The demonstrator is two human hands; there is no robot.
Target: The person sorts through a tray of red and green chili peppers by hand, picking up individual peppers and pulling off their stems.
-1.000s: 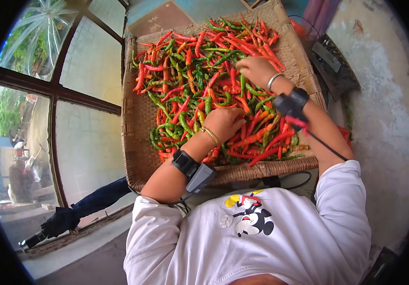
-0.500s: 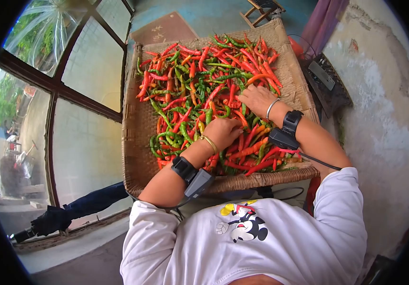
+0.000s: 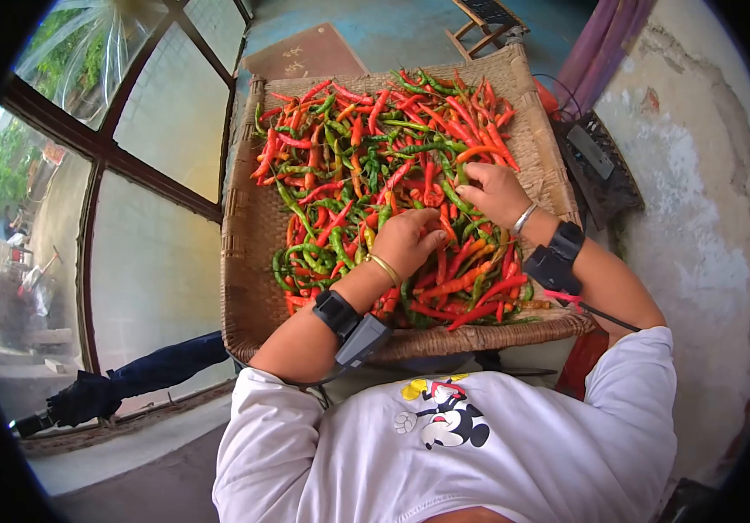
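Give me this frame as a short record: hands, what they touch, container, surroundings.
left hand: curled, resting on the pile of long red, green and orange chilli peppers; grip unclear
right hand: fingertips on chillies at the pile's right side; grip unclear
container: flat square woven straw tray, chillies spread across it
wrists: black strapped device on each
beside tray: dark-framed glass window

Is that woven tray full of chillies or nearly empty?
Full: red and green chillies cover most of the woven tray, leaving only a bare strip along its left side.

Probably a home, peeling plaster wall [image 3: 698, 174], large window [image 3: 131, 174], woven tray [image 3: 257, 227] of chillies [image 3: 366, 148]
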